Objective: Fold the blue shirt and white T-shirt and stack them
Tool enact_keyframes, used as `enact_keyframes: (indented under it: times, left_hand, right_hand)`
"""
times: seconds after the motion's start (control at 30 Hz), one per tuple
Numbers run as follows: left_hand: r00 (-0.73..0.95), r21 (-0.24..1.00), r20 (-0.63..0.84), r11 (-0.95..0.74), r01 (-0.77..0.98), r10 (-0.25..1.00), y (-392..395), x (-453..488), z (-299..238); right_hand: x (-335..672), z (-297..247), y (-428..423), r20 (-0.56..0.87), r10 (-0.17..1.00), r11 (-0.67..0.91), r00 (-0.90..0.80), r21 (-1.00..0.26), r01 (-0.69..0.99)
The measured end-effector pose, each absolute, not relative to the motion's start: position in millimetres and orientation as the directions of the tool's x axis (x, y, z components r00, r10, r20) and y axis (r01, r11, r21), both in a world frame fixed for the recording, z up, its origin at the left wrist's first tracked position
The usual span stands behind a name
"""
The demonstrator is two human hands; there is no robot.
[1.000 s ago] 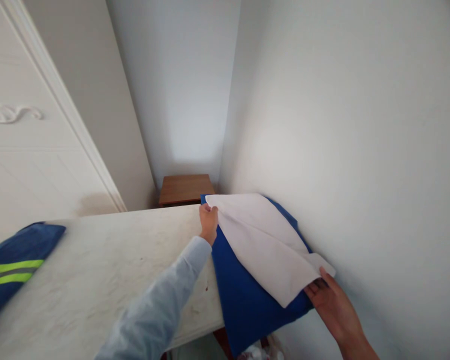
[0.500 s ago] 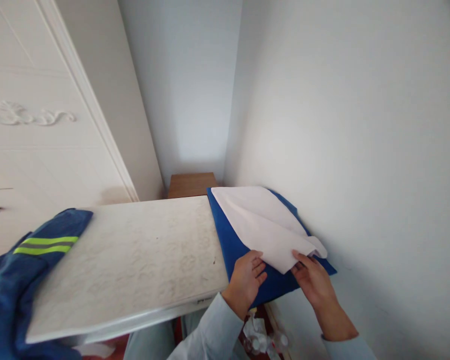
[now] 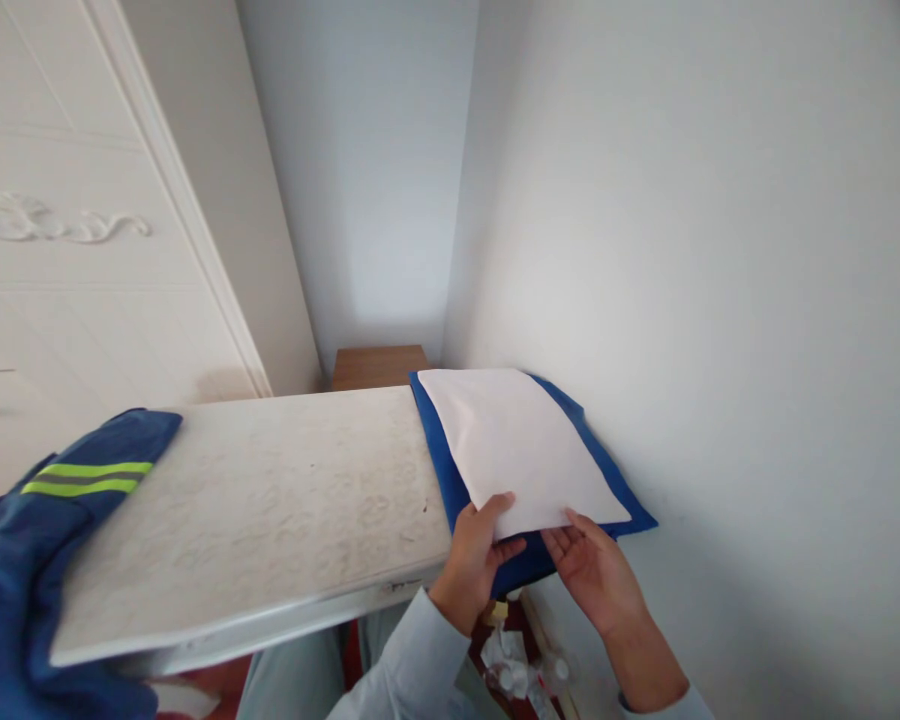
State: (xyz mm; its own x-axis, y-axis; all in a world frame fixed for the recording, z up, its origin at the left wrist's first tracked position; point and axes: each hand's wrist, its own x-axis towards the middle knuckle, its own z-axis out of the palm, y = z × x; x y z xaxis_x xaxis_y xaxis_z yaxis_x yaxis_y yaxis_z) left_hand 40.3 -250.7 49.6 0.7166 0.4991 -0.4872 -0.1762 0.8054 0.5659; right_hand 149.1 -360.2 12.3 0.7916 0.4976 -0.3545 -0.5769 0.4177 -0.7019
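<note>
A folded white cloth [image 3: 517, 445] lies flat on a folded blue cloth [image 3: 598, 465] at the right end of a white table [image 3: 270, 500], against the wall. My left hand [image 3: 474, 560] curls round the near left corner of the white cloth, thumb on top. My right hand [image 3: 596, 575] lies at the cloth's near edge, fingers stretched out and touching it from below.
A blue garment with a yellow-green reflective stripe [image 3: 82, 480] drapes over the table's left end. A white wardrobe [image 3: 82, 220] stands behind it. A brown wooden stand [image 3: 379, 366] sits in the far corner. Small bottles and litter [image 3: 521, 665] lie on the floor under the table's right end.
The white cloth, loosely draped and creased before, now lies flat as a neat rectangle. My left hand came from its far corner to its near edge beside my right hand.
</note>
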Motion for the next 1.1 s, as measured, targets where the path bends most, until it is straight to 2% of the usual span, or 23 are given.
enact_keyframes:
  times: [0.13,0.23,0.33,0.4,0.43,0.5,0.6,0.67,0.73,0.9,1.1]
  left_hand:
    - [0.696,0.526,-0.559,0.841,-0.123,0.451,-250,22,41]
    - [0.679,0.428,-0.630,0.898,-0.101,0.376,-245,15,38]
    - [0.725,0.284,-0.651,0.958,-0.042,0.225,-235,11,38]
    - [0.747,0.252,-0.643,0.968,-0.005,0.171,-230,10,36]
    - [0.740,0.277,-0.647,0.961,0.002,0.185,-230,10,35]
    - [0.698,0.441,-0.632,0.897,-0.034,0.337,-234,10,33]
    - [0.644,0.765,-0.432,0.635,-0.110,0.632,-249,11,32]
    - [0.656,0.850,-0.340,0.518,-0.092,0.674,-261,10,30]
    - [0.675,0.849,-0.360,0.526,-0.049,0.644,-272,9,24]
    - [0.657,0.776,-0.486,0.630,0.023,0.576,-286,8,-4]
    - [0.699,0.828,-0.443,0.555,0.079,0.561,-280,2,-24]
  right_hand:
    - [157,8,-363,-0.423,0.501,0.414,0.755,-0.649,-0.639]
    - [169,8,-362,-0.461,0.456,0.448,0.761,-0.620,-0.644]
    - [186,8,-361,-0.437,0.397,0.475,0.807,-0.654,-0.588]
    - [199,8,-361,-0.405,0.358,0.469,0.841,-0.701,-0.537]
    - [206,8,-362,-0.398,0.335,0.456,0.854,-0.725,-0.517]
    - [221,10,-363,-0.410,0.278,0.421,0.869,-0.761,-0.494]
    - [239,18,-368,-0.347,0.223,0.414,0.911,-0.812,-0.411]
    - [247,20,-375,-0.233,0.216,0.425,0.948,-0.852,-0.306]
    - [251,16,-384,-0.197,0.203,0.418,0.959,-0.868,-0.267]
    - [257,-16,-402,-0.392,0.203,0.362,0.897,-0.821,-0.441]
    - [253,-18,-404,-0.393,0.230,0.386,0.890,-0.803,-0.454]
